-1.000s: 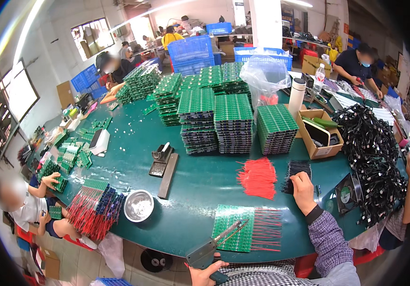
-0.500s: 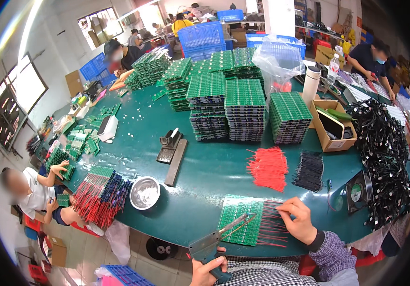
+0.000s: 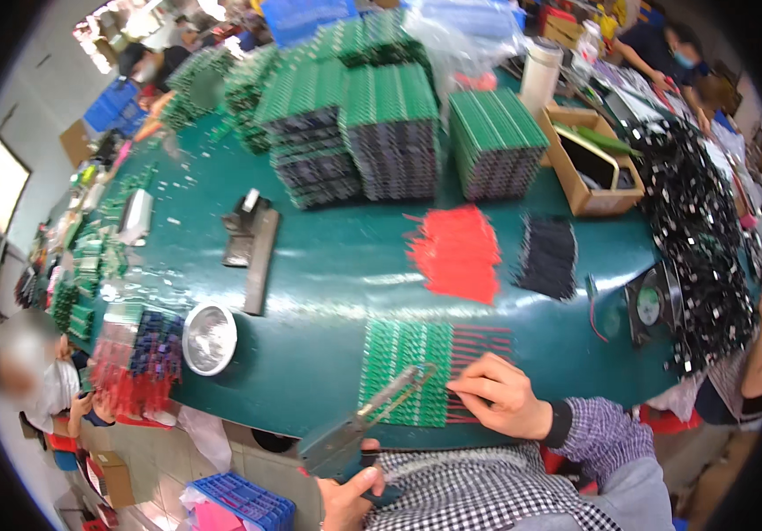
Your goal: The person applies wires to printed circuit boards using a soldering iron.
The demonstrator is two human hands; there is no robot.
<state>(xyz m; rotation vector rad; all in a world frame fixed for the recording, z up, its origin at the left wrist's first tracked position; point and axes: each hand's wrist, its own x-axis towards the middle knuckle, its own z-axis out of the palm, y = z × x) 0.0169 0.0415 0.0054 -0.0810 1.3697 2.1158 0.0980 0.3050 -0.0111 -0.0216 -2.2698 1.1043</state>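
A green circuit board panel [image 3: 403, 358] with red and black wires sticking out to its right lies at the near edge of the dark green table [image 3: 328, 265]. My right hand [image 3: 500, 396] rests on the panel's right side, fingers pinched at the wires. My left hand [image 3: 350, 491] grips a grey soldering gun [image 3: 372, 420] whose long tip lies over the panel's lower middle. A pile of loose red wires [image 3: 456, 252] and a pile of black wires [image 3: 549, 257] lie just beyond the panel.
Tall stacks of green boards [image 3: 390, 133] fill the far middle. A round metal bowl [image 3: 209, 338], a dark metal tool [image 3: 252, 239], a cardboard box [image 3: 589, 159], a small fan [image 3: 651, 305] and a heap of black parts [image 3: 704, 230] surround me. Other people work around the table.
My right hand came back from the black wire pile to the panel's right side. My view has dropped closer to the table.
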